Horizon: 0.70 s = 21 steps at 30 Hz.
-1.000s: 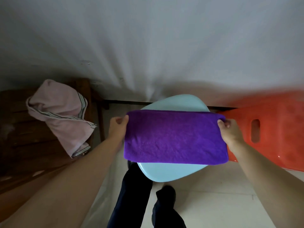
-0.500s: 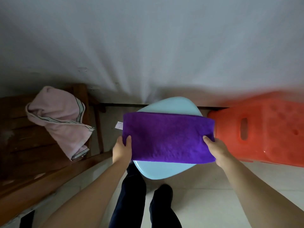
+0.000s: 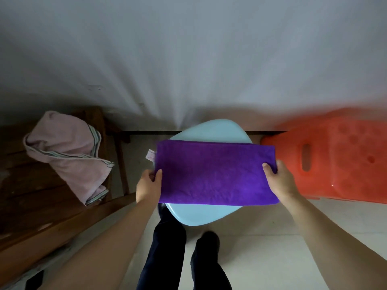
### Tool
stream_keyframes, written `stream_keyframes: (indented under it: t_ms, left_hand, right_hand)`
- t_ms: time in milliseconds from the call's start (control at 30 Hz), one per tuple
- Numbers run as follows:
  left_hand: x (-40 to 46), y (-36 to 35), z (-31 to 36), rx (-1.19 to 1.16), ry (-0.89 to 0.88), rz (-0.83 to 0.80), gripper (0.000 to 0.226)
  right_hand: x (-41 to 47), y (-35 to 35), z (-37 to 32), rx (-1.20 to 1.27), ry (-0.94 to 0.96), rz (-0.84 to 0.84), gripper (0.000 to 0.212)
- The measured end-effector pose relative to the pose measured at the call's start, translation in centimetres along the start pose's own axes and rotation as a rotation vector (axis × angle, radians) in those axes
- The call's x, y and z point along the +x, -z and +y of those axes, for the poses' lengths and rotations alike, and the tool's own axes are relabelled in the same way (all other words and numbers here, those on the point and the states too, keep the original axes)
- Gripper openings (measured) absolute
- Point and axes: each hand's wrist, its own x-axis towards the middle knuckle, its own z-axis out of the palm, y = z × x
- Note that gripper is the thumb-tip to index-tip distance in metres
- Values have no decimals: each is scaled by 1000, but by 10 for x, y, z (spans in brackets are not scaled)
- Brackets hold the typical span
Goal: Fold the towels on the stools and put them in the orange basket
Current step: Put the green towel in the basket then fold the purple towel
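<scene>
Purple towel (image 3: 215, 172), already folded into a long strip, is lying across the blue stool (image 3: 206, 214); I am pinching its short ends, left hand (image 3: 149, 186) and right hand (image 3: 280, 181), thumbs on top. It is still needing another fold. Left of the stool, the pink towel (image 3: 67, 151) is lying crumpled; right of it, the orange basket (image 3: 339, 158) is waiting.
</scene>
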Motion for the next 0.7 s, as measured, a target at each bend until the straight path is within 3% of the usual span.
stream_keyframes:
  t_ms: [67, 200, 267, 500, 700]
  left_hand:
    - [11, 6, 4, -99, 55, -53, 30]
    - [21, 20, 15, -594, 301, -246, 40]
    - [25, 26, 16, -673, 347, -303, 49]
    - [36, 32, 12, -709, 395, -428, 64]
    - [35, 30, 13, -594, 390, -423, 56]
  right_hand:
    - [-12, -2, -27, 0, 116, 5, 11]
    - [-37, -35, -86, 48, 214, -116, 9]
    - [-49, -65, -109, 48, 241, -200, 10]
    - [-74, -170, -142, -125, 228, -314, 23]
    - [-72, -173, -131, -62, 294, -533, 17]
